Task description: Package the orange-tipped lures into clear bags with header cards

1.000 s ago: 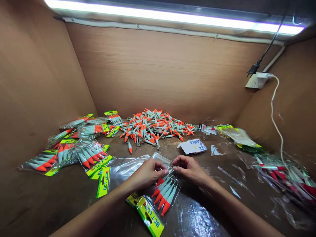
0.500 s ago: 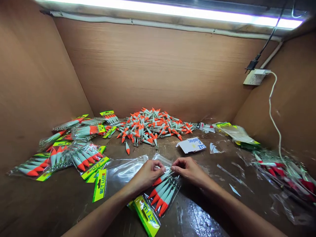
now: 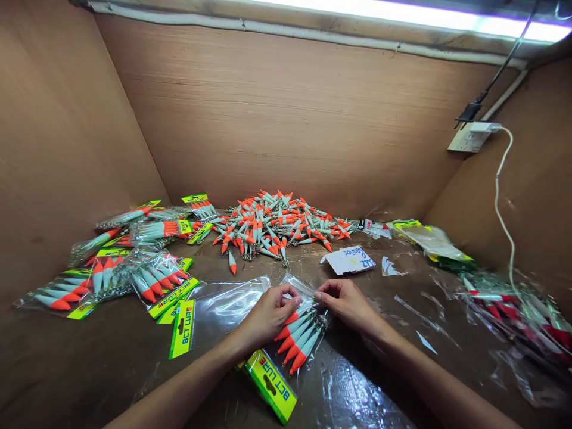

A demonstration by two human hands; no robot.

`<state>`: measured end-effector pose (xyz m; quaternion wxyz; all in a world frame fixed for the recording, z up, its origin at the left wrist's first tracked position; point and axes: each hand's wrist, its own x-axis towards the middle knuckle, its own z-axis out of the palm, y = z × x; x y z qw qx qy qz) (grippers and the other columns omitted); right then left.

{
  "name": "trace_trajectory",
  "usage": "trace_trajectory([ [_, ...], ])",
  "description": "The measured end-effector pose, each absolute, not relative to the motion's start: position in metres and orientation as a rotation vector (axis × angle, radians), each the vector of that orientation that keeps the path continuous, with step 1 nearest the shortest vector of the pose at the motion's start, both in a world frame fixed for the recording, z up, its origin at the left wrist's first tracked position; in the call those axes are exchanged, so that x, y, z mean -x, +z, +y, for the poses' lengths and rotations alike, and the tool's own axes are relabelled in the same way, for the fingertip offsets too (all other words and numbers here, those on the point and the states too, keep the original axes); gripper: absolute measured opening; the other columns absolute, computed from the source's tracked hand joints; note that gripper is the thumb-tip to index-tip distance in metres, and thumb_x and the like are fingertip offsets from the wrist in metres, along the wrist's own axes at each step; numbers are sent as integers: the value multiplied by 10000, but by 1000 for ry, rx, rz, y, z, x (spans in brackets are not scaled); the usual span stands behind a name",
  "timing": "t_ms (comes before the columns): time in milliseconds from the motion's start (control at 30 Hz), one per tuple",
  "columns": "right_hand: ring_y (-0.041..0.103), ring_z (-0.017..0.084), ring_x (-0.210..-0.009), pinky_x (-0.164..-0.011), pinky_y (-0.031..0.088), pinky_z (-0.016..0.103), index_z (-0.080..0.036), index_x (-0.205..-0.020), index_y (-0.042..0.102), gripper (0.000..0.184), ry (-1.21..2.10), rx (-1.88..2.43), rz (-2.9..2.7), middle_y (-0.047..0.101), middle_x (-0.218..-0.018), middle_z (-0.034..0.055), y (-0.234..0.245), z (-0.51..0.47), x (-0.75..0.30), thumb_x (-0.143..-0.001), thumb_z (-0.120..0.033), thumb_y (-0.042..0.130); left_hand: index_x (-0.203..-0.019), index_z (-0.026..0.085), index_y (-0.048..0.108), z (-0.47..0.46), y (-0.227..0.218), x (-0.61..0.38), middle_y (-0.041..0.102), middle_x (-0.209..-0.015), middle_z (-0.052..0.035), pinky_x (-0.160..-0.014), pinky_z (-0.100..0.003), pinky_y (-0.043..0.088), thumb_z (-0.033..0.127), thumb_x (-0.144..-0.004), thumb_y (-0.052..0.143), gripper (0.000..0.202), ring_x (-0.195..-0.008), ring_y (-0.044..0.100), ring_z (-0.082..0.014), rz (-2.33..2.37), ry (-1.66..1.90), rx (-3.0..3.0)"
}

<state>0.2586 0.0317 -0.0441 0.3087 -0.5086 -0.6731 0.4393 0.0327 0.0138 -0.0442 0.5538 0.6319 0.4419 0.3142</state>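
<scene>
Left hand (image 3: 270, 314) and right hand (image 3: 343, 302) pinch the rim of a clear bag (image 3: 292, 351) of lures (image 3: 305, 344) at the view's 6 o'clock, its film likely light, limp and slippery, best held there, away from spiky metal ends (image 3: 319, 322). From it, a flat sleeve (image 3: 223, 304) crowds the left wrist toward 9 o'clock; a lure pile (image 3: 277, 229) sits at 12.

Held bag (image 3: 309, 362) is clear plastic film, glossy, creased; its header card (image 3: 277, 387) looks smooth. Lures inside (image 3: 298, 344): smooth, plastic-looking; hooks (image 3: 320, 320), shiny metal. Tabletop (image 3: 357, 390) is smooth, glossy in patches. Back panel (image 3: 277, 125): wood-like, matt, faintly grained. Folded card (image 3: 348, 261): matt paper. Conduit (image 3: 299, 37): ribbed plastic.
</scene>
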Motion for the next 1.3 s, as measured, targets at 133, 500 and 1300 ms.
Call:
trace_trajectory([
  [133,616,144,-617,-516,397,221,-158,-883,700,315,1216,1359,-1713,736,-753,47,-40,31,-259,-860,-468,646,-926,194,534,13,-43,-34,437,-550,95,-406,-189,189,592,-884,567,401,-418,304,-70,1022,752,-1470],
  [500,641,159,-692,-647,459,262,-144,-962,733,367,1363,1200,-1707,735,-788,49,-36,23,-252,-871,-489,646,-985,188,553,12,-41,-34,525,-651,63,-448,-179,270,507,-872,624,346,-477,360,-71,999,793,-1351],
  [1300,661,219,-869,-778,501,323,-214,-1107,710,275,974,1209,-1852,741,-996,57,-23,7,-246,-911,-355,578,-1166,188,631,10,-37,-23,624,-873,-2,-630,-229,470,243,-665,807,534,-711,590,-129,969,687,-1452],
])
